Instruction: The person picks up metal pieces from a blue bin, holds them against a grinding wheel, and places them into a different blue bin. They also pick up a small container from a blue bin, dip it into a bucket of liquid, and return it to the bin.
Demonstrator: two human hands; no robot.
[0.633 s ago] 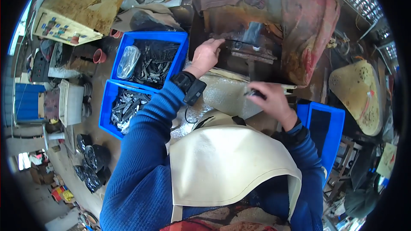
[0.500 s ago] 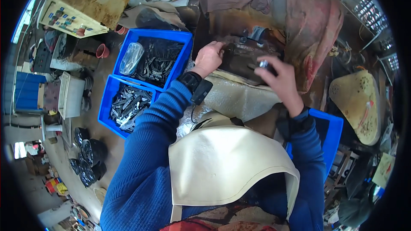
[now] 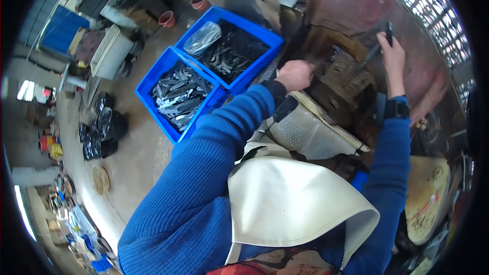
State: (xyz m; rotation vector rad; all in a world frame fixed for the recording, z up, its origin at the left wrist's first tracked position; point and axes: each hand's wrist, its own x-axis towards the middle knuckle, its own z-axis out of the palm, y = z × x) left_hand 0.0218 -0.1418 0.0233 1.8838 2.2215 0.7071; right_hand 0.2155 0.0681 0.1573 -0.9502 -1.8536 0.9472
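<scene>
My left hand [image 3: 296, 75] is closed at the left edge of a brown, grimy work bay [image 3: 333, 103]; what its fingers hold, if anything, is hidden. Raised over the bay's far right side, my right hand [image 3: 393, 60] grips a slim dark object [image 3: 389, 33] that stands up past the fingers. A blurred grey streak runs from this hand down toward the bay, and I cannot tell whether it belongs to the same object. Inside the bay sits a rough brown block [image 3: 347, 74]. A translucent bubbled sheet [image 3: 305, 130] hangs over the bay's near edge.
Two blue bins with dark flat metal pieces, one nearer [image 3: 162, 120] and one farther [image 3: 267, 55], stand at my left. A clear plastic bag [image 3: 202, 38] lies in the farther one. Reddish cloth [image 3: 351, 2] drapes behind the bay. A tan padded board [image 3: 425, 198] is at right.
My right hand has risen away from the bay toward the far right, and a dark object now shows above its fingers. My left hand stays by the bay's left edge. The whole view has turned.
</scene>
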